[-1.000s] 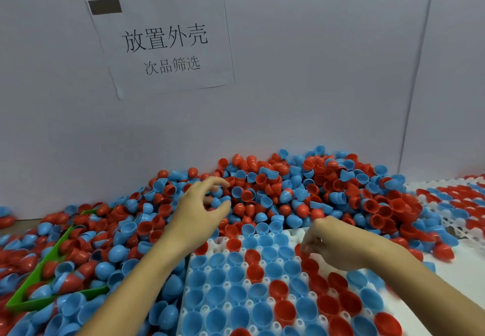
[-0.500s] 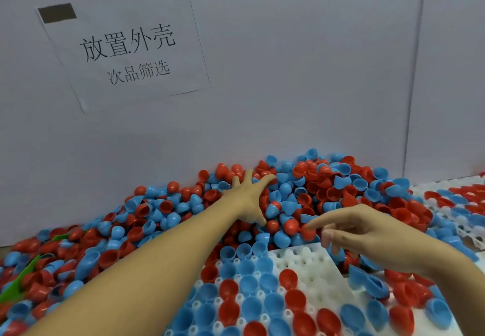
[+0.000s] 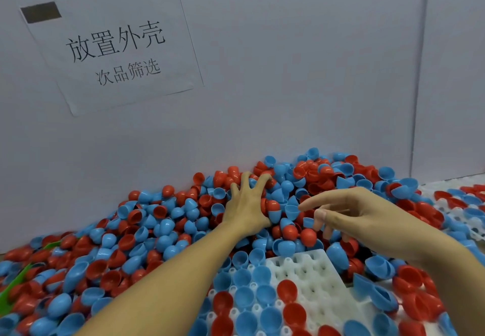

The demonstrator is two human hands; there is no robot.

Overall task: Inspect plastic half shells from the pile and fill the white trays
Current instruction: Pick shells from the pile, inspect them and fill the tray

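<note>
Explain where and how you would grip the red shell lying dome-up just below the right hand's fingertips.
Pinch the red shell across its rounded dome, coming from above with the right hand. Its rim faces down into the pile, probably out of reach.

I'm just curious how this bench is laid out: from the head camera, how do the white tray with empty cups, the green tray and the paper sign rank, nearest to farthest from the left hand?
From the left hand, spread on the pile:
1. White tray, just below and right of it.
2. Paper sign, on the wall, up and left.
3. Green tray, at the far left edge, mostly buried.
</note>
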